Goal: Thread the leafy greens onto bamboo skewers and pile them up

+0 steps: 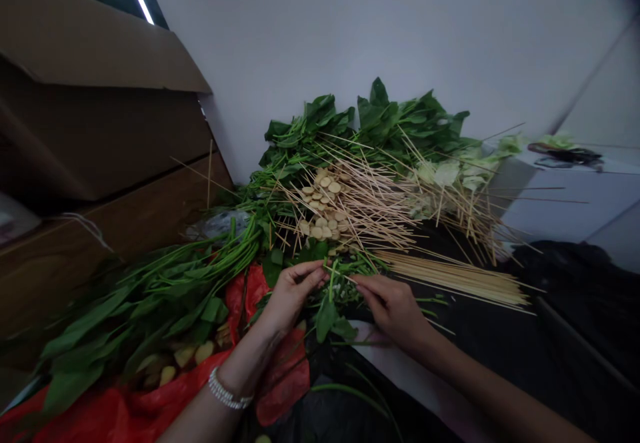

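Currently, a stick (pixel 343 274) is pinched by the right hand (pixel 393 304); between both hands, it appears to meet a leafy stem (pixel 331 287), seemingly gripped in the left hand's (pixel 294 291) fingertips. Near that contact, the stem is best steadied, with light pressure.

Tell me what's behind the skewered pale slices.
Behind the skewered pale slices lie bunches of leafy greens, with the pale wall beyond. Whatever lies low behind the slices or deeper under the leaves is covered and can't be seen.
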Action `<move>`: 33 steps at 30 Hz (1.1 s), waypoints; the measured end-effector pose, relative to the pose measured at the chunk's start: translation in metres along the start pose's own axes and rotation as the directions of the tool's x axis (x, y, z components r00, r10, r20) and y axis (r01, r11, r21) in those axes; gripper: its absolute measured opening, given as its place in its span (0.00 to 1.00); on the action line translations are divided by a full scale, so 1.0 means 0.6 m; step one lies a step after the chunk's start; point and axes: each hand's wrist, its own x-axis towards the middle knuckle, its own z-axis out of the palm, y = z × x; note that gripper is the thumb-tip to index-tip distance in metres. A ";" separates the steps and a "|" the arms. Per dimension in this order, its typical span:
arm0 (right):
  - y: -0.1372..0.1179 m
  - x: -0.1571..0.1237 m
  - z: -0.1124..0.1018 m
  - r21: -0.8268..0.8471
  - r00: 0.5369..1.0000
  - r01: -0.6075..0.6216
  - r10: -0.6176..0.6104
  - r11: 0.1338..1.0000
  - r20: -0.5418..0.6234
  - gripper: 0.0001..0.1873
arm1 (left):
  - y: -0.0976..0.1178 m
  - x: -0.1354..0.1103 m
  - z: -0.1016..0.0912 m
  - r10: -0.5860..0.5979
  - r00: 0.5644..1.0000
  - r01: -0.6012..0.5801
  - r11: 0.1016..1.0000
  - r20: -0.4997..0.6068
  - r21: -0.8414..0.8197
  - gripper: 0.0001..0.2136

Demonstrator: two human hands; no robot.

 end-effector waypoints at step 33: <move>0.000 -0.012 0.002 -0.247 0.999 0.040 -0.033 0.968 0.031 0.16 | -0.003 0.003 -0.007 0.050 0.996 -0.066 0.974 0.075 0.217 0.13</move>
